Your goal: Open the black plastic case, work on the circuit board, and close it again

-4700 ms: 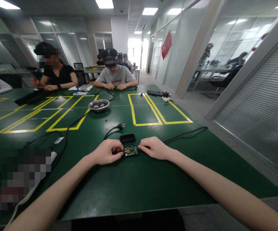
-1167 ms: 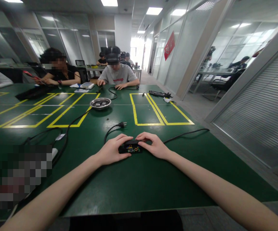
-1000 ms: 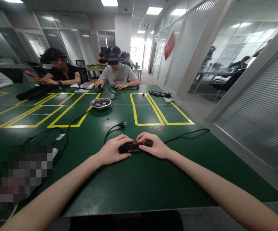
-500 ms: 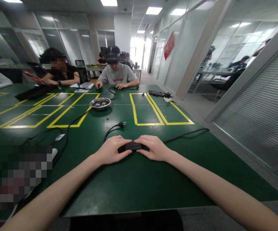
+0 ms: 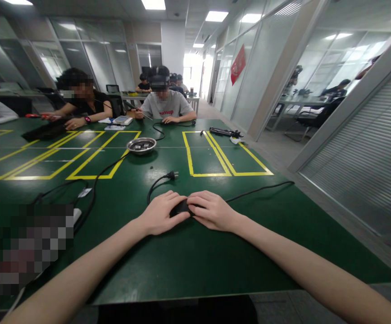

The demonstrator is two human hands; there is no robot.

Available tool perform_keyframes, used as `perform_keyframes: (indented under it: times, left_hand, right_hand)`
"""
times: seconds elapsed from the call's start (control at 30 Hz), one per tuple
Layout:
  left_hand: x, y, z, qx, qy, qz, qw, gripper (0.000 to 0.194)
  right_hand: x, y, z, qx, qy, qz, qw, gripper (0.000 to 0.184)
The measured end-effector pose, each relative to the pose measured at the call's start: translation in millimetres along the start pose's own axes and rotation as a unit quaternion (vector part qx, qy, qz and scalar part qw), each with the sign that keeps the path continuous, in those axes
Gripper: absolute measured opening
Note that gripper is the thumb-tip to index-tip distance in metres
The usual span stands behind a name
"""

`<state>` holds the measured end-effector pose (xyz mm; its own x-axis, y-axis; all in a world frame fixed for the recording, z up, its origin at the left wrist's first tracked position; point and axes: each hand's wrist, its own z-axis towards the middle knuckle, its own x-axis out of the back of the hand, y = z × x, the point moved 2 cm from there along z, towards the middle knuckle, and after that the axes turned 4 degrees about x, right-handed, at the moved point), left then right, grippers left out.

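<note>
Between my hands, on the green table (image 5: 128, 256), is a black power adapter (image 5: 181, 208) whose ends are largely covered by my fingers. My left hand (image 5: 165, 213) grips its left end, thumb along the near side and fingers over the far side. Wrapped over its right end is my right hand (image 5: 212, 209), fingers bent together. Beyond my left hand, a black power cord with a plug (image 5: 172, 175) curves up and lies pointing right. A thin black cable (image 5: 259, 189) runs from behind my right hand toward the table's right edge.
Ahead stands a metal bowl (image 5: 141, 146) with small metal parts. Yellow tape (image 5: 212, 174) marks rectangles on the table. A folded black tripod-like item (image 5: 224, 132) lies at the far right. Across sits a co-worker (image 5: 166, 105); another person (image 5: 84, 99) works at left. A blurred-out item (image 5: 29, 252) lies near left.
My right hand has slid slightly left and its fingers now cover more of the adapter, which looks tilted. The co-worker opposite has raised a thin tool; the person at left has lowered a red one.
</note>
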<state>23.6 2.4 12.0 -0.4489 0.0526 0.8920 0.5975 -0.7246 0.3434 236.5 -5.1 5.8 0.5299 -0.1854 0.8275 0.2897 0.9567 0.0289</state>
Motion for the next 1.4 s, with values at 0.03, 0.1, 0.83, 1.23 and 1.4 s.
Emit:
perform_keyframes:
  times: [0.03, 0.1, 0.83, 1.23, 1.4]
  left_hand:
    - [-0.8, 0.5, 0.0, 0.018, -0.001, -0.005, 1.0, 0.038]
    - [-2.7, 0.3, -0.4, 0.049, -0.006, -0.019, 0.999, 0.034]
    - [-1.6, -4.1, -1.5, 0.005, 0.014, -0.011, 1.0, 0.025]
    - [-4.3, -3.0, -1.0, 0.063, -0.001, -0.092, 0.994, 0.029]
    - [-0.1, -6.6, -1.8, 0.018, 0.083, -0.067, 0.994, 0.041]
  right_hand:
    - [-0.2, -0.8, -0.1, 0.01, 0.005, -0.014, 1.0, 0.017]
    - [-0.6, -0.4, -0.7, 0.006, 0.008, -0.028, 1.0, 0.017]
    - [4.0, 15.3, -8.2, -0.144, -0.013, 0.07, 0.987, 0.023]
    - [0.1, 3.8, -2.7, -0.064, -0.129, 0.01, 0.989, 0.053]
    - [-6.4, 23.9, -13.6, -0.147, -0.109, -0.018, 0.983, 0.056]
